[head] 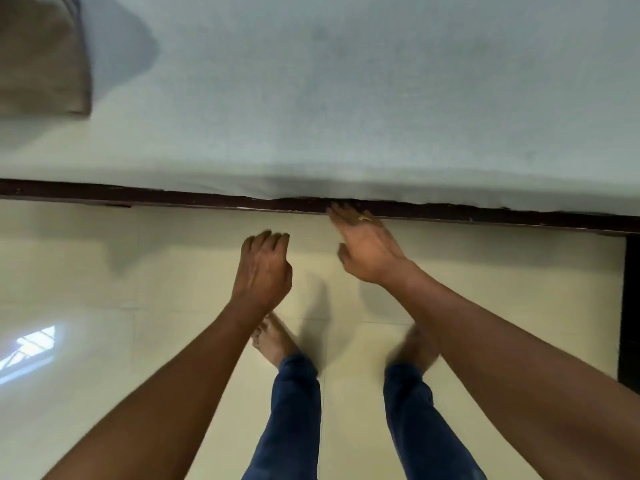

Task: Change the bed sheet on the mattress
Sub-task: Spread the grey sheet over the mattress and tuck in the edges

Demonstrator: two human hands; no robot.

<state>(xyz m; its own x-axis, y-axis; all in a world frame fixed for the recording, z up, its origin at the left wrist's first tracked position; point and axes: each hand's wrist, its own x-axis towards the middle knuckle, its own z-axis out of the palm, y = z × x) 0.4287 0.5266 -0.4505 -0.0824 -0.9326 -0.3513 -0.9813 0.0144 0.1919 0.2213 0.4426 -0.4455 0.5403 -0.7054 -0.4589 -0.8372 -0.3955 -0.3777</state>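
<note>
Up at the far left, a folded brown cloth (41, 57) lies on the pale blue sheet (346, 98), which spreads flat across the whole far half of the view. The sheet's near edge comes down to a dark wooden bed frame (138, 197) that runs from left to right, and it bulges a little over the rail near the middle. On the near side of the frame is a cream tiled floor (104, 271), with a bright window reflection (31, 344) at its left.

The left hand (265, 268) hovers over the floor, just short of the frame and apart from the sheet. Its back faces up and its fingers are loosely curled, so the grip is slack and holds nothing. Below it is a bare left foot (273, 337) on the tiles, with blue jeans (294, 410) on both legs.

The right hand (367, 247) reaches farther, palm turned up and toward the left, with its fingers straight. Its fingertips (334, 207) touch the frame just where the sheet's edge meets it; whether they go under the cloth I cannot tell. This grip is wide and holds nothing. A gold ring (365, 218) is on one finger. The right foot (415, 348) is blurred. At the far right a dark upright post (630, 306) stands below the frame.
</note>
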